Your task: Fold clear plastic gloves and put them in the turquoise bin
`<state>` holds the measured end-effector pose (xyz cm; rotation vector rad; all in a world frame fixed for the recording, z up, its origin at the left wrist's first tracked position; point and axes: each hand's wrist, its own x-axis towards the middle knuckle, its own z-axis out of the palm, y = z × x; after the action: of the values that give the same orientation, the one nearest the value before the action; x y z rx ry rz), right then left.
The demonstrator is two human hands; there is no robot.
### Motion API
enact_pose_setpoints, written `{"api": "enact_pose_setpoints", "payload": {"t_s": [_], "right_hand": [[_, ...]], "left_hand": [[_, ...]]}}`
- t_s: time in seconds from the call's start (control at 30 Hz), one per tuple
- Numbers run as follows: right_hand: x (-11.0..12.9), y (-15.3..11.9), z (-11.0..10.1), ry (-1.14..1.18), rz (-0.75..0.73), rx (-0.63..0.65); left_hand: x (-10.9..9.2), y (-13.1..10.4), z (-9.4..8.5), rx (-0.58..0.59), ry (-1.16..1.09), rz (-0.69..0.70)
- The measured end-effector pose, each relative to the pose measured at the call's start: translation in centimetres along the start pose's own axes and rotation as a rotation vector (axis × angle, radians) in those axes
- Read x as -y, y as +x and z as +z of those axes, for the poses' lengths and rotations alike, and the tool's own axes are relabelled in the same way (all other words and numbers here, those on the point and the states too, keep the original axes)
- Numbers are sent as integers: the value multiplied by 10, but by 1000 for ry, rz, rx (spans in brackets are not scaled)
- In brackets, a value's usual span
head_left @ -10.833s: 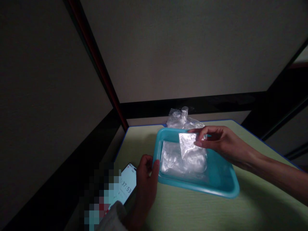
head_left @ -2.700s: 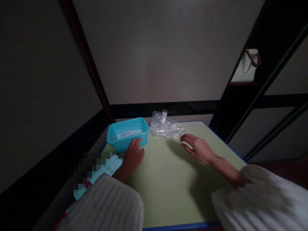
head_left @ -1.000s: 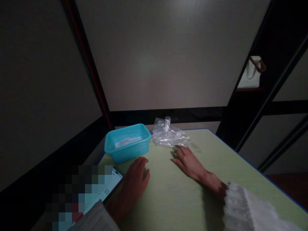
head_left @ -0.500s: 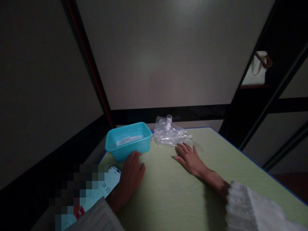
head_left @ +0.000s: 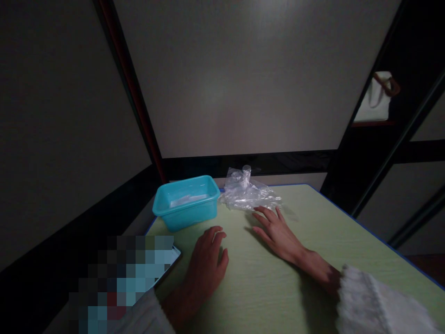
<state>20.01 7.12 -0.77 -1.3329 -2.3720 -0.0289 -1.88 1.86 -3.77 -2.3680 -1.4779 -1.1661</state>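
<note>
A turquoise plastic basket stands at the table's back left, with something clear and crumpled inside. Right beside it lies a crumpled transparent plastic bag. My left hand is over the table in front of the basket, fingers loosely bent and apart, holding nothing. Spread fingers show on my right hand, which is at the bag's near edge and holds nothing; whether a fingertip touches the bag I cannot tell.
The pale green table has a blue edge. A phone, partly pixelated, lies at the left beside my left forearm. Cabinet panels rise behind the table. A white bag stands on a shelf at the right.
My left hand has moved right, away from the basket's front. My right hand has stayed near the bag, its fingers slightly lifted.
</note>
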Motion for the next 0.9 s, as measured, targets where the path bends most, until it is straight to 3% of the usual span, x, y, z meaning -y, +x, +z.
{"api": "enact_pose_setpoints", "payload": {"t_s": [0.33, 0.47, 0.63, 0.77, 0.9], "right_hand": [[-13, 27, 20, 91, 61, 2], [-16, 29, 18, 138, 115, -116], [-11, 28, -2, 183, 102, -275], [1, 21, -15, 263, -49, -349], [12, 7, -19, 276, -88, -203]], "left_hand": [[-7, 2, -1, 54, -124, -44], [-11, 1, -1, 80, -153, -56], [-16, 2, -4, 94, -299, -117], [-18, 4, -1, 130, -533, -267], [-17, 10, -3, 275, -779, -486]]}}
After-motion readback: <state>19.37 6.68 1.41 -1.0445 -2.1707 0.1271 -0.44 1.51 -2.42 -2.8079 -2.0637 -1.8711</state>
